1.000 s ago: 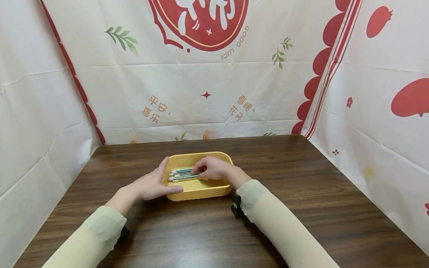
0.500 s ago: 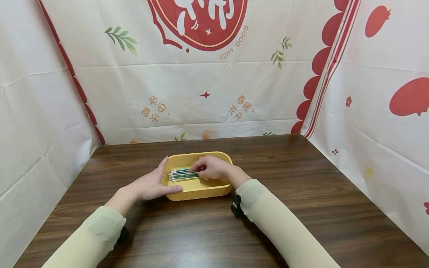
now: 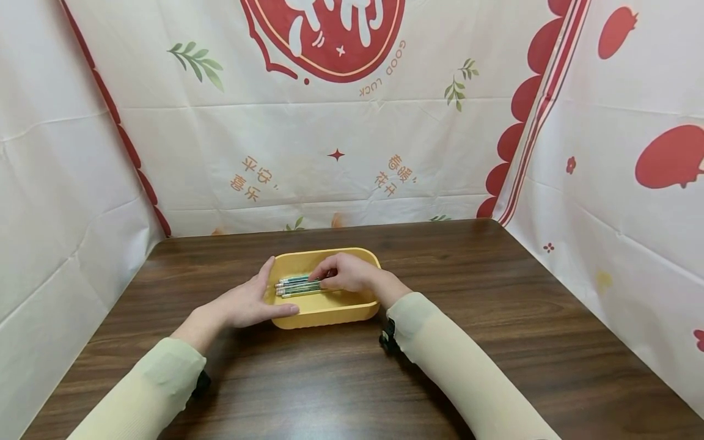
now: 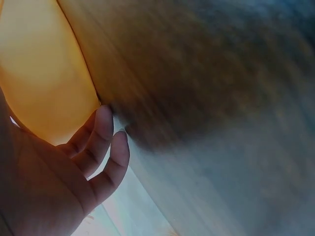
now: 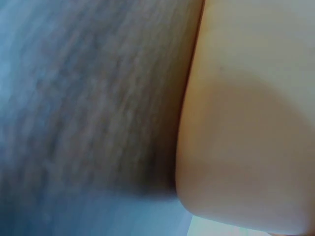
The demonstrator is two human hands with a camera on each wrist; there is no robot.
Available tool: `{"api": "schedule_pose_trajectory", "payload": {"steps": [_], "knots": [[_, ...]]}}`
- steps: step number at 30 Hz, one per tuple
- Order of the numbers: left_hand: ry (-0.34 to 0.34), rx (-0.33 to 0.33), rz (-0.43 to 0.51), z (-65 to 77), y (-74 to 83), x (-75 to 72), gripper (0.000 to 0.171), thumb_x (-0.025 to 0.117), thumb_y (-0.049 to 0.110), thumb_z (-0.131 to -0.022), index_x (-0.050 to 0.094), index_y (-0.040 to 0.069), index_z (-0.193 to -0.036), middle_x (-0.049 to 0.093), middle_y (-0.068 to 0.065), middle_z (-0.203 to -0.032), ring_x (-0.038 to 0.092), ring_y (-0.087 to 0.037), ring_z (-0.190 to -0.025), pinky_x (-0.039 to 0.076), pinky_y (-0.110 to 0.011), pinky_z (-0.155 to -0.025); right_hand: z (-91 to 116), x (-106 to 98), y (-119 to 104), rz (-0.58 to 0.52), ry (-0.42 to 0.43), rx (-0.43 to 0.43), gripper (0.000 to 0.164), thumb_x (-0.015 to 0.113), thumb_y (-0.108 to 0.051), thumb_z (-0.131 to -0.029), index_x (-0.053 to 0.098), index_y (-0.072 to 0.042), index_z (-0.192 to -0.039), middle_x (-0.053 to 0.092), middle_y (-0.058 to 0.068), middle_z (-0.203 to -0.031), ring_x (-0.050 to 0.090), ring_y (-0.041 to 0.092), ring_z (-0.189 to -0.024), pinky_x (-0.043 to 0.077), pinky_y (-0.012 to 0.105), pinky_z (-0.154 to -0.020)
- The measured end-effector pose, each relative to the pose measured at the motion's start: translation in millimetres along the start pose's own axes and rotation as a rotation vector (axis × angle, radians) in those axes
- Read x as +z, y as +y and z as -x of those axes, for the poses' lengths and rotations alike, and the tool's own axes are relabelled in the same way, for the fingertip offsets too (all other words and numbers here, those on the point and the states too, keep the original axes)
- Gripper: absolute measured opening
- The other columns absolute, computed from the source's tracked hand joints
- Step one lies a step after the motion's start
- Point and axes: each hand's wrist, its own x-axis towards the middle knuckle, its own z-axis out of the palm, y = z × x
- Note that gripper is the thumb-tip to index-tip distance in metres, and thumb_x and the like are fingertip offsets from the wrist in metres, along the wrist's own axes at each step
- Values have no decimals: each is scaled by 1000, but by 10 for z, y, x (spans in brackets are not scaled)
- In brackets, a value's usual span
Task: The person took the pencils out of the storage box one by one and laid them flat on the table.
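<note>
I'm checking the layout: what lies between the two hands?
The head view shows pencils inside the yellow tray, between the left hand and the right hand.

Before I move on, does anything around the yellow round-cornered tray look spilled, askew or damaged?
Nothing stands out. The slim green pencils lie roughly parallel inside the tray, upright on the dark wood-grain table. No spill or damage shows, though the right hand hides some pencil ends.
</note>
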Motion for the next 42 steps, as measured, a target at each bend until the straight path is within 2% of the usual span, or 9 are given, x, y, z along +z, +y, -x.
{"api": "schedule_pose_trajectory", "payload": {"steps": [11, 19, 28, 37, 42], "knots": [[-2, -5, 7, -4, -13, -16, 144, 72, 84, -87, -13, 10, -175, 24, -31, -178, 41, -47, -159, 36, -65, -127, 14, -47, -13, -30, 37, -37, 24, 72, -10, -105, 85, -18, -124, 79, -1, -114, 63, 9, -95, 53, 24, -85], [-7, -19, 17, 5, -12, -8, 144, 73, 84, -86, -13, 11, -176, 24, -30, -178, 42, -46, -159, 36, -66, -127, 125, -243, -54, 19, 114, -48, 24, 72, -14, -106, 85, -26, -123, 75, -5, -113, 63, 14, -94, 53, 30, -86], [-8, -17, 14, -1, -17, -6, 143, 72, 85, -87, -14, 14, -176, 22, -29, -180, 38, -47, -161, 35, -67, -127, 429, -459, 19, 22, 189, -50, 25, 73, -12, -105, 85, -26, -121, 76, -5, -116, 62, 17, -93, 51, 33, -81], [-4, -14, 7, 5, -2, -9, 142, 72, 85, -87, -14, 14, -176, 21, -29, -180, 37, -47, -162, 35, -66, -128, 733, -622, 227, 31, 231, -23, 23, 75, -12, -104, 85, -25, -120, 76, -3, -113, 59, 17, -84, 50, 31, -73], [-6, -8, 5, 14, 11, -8, 142, 72, 83, -88, -14, 13, -176, 21, -31, -179, 35, -48, -162, 34, -66, -128, 909, -726, 333, 18, 262, 6, 21, 76, -13, -103, 85, -23, -120, 76, -1, -113, 61, 18, -86, 51, 30, -74]]}}
